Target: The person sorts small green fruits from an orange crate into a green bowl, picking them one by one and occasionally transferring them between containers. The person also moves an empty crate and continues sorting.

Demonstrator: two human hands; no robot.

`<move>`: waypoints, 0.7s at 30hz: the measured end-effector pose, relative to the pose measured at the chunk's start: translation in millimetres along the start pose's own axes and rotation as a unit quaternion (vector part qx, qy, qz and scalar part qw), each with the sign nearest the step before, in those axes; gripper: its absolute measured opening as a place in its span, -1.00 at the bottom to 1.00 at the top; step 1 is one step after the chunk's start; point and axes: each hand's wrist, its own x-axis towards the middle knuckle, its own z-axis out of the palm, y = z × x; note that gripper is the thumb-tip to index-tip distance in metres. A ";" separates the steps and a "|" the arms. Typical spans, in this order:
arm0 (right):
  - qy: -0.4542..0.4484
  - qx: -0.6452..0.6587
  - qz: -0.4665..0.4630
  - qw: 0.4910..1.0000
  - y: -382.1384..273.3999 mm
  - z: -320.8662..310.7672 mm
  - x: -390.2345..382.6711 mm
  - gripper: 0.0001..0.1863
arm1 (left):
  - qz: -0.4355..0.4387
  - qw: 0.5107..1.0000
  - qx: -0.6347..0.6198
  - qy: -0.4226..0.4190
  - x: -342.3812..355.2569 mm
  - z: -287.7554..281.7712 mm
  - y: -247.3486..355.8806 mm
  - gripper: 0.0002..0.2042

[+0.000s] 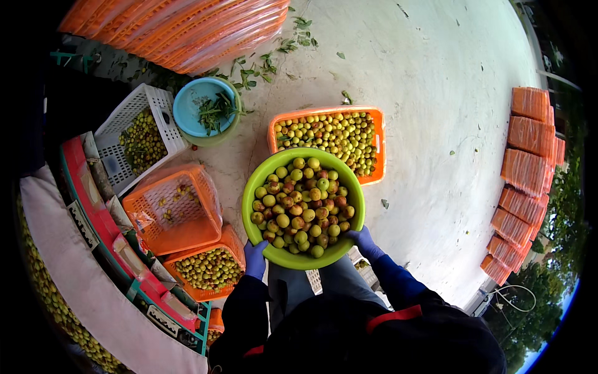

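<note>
My left hand (255, 258) and my right hand (364, 243), both in blue-purple gloves, grip the rim of a green round basin (250, 187) from either side. It holds many round yellow-green fruits (305, 212) with reddish-brown patches. Just beyond the basin, an orange crate (379, 146) of similar fruit lies on the pale floor (430, 112). Beside my left hand is another orange crate (205, 268) with fruit, and above that an orange crate (156, 227) with a few fruits and a plastic liner.
A white crate (112, 146) of fruit and nested blue and green basins (187, 106) with leaves are upper left. A red-and-green machine (93, 193) with a pale belt (75, 262) runs along the left. Wrapped orange crate stacks (171, 31) (523, 168) stand top left and right. Leaves (268, 65) are scattered on the floor.
</note>
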 end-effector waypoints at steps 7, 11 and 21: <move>0.152 0.100 0.123 0.976 58.8 -73.7 44.6 -0.65 | -0.115 0.976 0.176 -0.053 116.9 56.0 -77.2 -0.63; 0.167 0.140 0.139 0.966 81.0 -88.0 60.5 -0.65 | -0.122 0.958 0.255 -0.041 153.0 79.8 -88.7 -0.65; 0.212 0.241 0.139 0.937 97.9 -128.8 68.4 -0.71 | -0.124 0.921 0.363 -0.069 156.5 157.8 -95.2 -0.67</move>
